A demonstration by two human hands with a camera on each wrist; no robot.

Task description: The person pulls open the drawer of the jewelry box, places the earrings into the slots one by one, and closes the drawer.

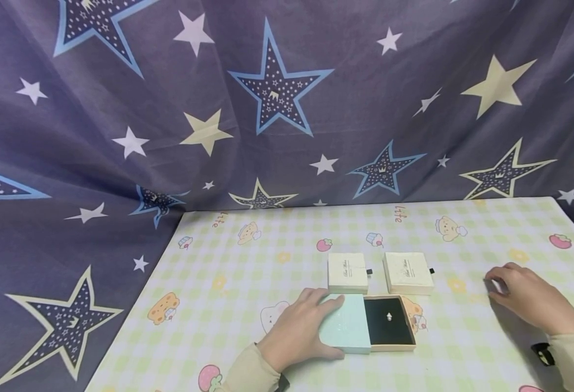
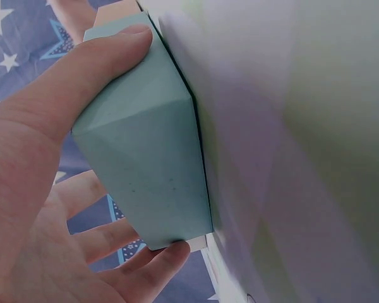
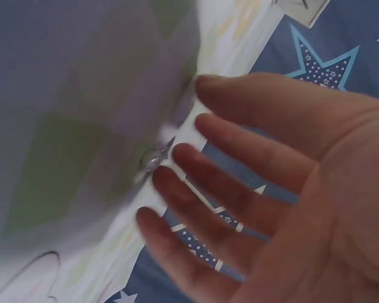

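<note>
My left hand point(image 1: 300, 329) holds a mint-green slide box point(image 1: 347, 324), thumb along the near side and fingers about the far edge. In the left wrist view the thumb and a fingertip press the mint box point(image 2: 145, 151). Its drawer point(image 1: 413, 340) sticks out to the right, with a black pad point(image 1: 380, 321) inside and a small sparkling piece of jewellery point(image 1: 389, 316) on it. Well to the right, my right hand point(image 1: 526, 294) hovers low over the table, fingers loosely bent. A shiny small object point(image 3: 153, 158), too blurred to name, shows by its fingertips in the right wrist view.
Two cream boxes with black pull tabs stand just behind the mint one: a left box point(image 1: 347, 270) and a right box point(image 1: 408, 271). A checked, cartoon-printed cloth point(image 1: 193, 305) covers the table. A star-patterned curtain point(image 1: 287, 158) hangs behind it.
</note>
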